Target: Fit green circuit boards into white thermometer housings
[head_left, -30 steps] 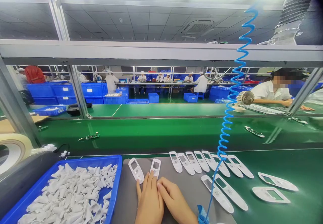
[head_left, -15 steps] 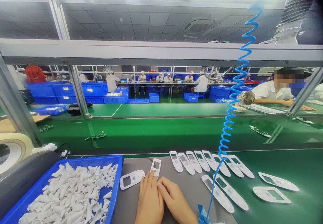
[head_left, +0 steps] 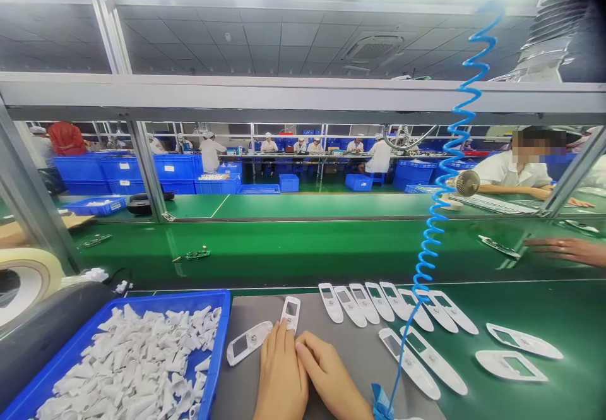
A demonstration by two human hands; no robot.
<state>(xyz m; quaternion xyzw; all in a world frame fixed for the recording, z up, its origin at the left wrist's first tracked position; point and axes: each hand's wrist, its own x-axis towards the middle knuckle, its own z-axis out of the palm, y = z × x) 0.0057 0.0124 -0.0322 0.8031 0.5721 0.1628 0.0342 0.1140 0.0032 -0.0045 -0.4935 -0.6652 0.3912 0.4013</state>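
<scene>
1. Since a second ago, the loose white oval plastic casing half (head_left: pixel 249 342) has swung from upright to a slant, left of the hands. A small circuit board (head_left: pixel 192 256) has ridden rightwards on the green conveyor belt (head_left: pixel 307 249). A co-worker's hand (head_left: pixel 563 249) has come in at the right.
2. The blue plastic tray (head_left: pixel 180 295) of small white plastic caps (head_left: pixel 142 357) sits just left of the grey mat (head_left: pixel 350 344) on the surface, in easy reach.
3. The blue coiled hose (head_left: pixel 434 218) hangs in front of the row of white casings (head_left: pixel 392 303), crossing the way to them.
4. The left hand (head_left: pixel 280 376) and right hand (head_left: pixel 329 379) lie open and flat, side by side, gripping nothing. Their fingertips touch the foot of the slim white windowed casing (head_left: pixel 290 314), seemingly pinning it to the mat.
</scene>
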